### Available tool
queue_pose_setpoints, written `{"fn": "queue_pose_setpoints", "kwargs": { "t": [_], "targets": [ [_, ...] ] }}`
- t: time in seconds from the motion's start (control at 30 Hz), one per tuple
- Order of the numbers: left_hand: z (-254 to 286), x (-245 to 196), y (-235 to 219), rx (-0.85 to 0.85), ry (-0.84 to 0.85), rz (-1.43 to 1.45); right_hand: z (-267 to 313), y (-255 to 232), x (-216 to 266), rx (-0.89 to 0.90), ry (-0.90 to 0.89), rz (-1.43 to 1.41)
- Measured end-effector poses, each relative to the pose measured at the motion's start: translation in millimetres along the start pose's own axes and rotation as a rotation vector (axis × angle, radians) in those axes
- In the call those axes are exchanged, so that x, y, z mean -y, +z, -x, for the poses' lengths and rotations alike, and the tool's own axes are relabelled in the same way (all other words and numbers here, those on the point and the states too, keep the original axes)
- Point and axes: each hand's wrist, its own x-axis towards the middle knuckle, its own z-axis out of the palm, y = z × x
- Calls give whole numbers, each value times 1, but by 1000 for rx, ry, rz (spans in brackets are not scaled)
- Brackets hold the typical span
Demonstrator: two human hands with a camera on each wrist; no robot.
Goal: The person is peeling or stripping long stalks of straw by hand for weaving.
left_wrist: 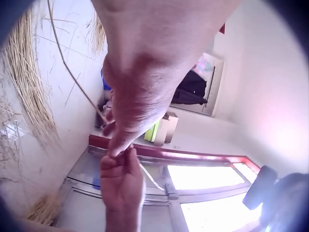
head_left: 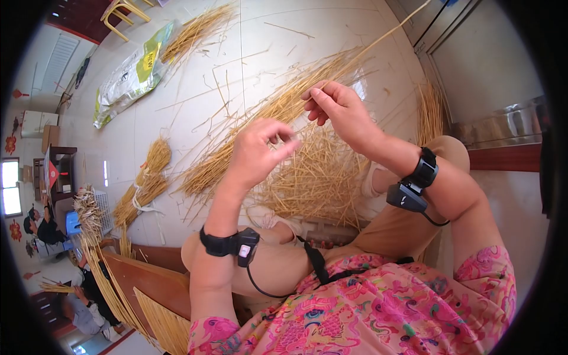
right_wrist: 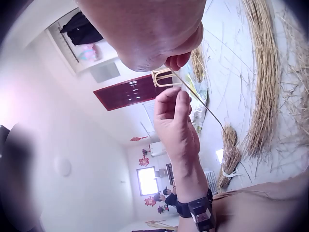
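Note:
In the head view, my right hand (head_left: 343, 112) pinches a thin straw stalk between thumb and fingers above the loose straw (head_left: 313, 171). The same pinch on the stalk (right_wrist: 205, 106) shows in the right wrist view, where it slants down past my left hand (right_wrist: 178, 130). My left hand (head_left: 257, 151) is blurred, lower and to the left, its fingers bent toward the thumb; whether it touches the stalk cannot be told. In the left wrist view a long stalk (left_wrist: 72, 75) runs up to the left hand's fingers (left_wrist: 109, 126), its end hidden there.
A tied straw bundle (head_left: 148, 177) lies on the tiled floor at left. Beyond it are a green-and-white bag (head_left: 133, 74) and more straw (head_left: 198, 32). Brown boards (head_left: 142, 278) stand by the left knee, a glass door (head_left: 485, 65) at the right. People sit at far left.

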Motion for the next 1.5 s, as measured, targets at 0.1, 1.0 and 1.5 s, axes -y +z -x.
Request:
{"fn": "queue_pose_setpoints", "kwargs": {
  "t": [0.1,1.0,1.5],
  "targets": [
    [-4,1,11,-237,-146,15,2,3,-1,13,-2,12],
    [2,19,15,-204,-314,183,5,7,-4,103,-18,39],
    [-3,41,5,-418,-601,877,4,5,1,76,-66,51]
  ]
}}
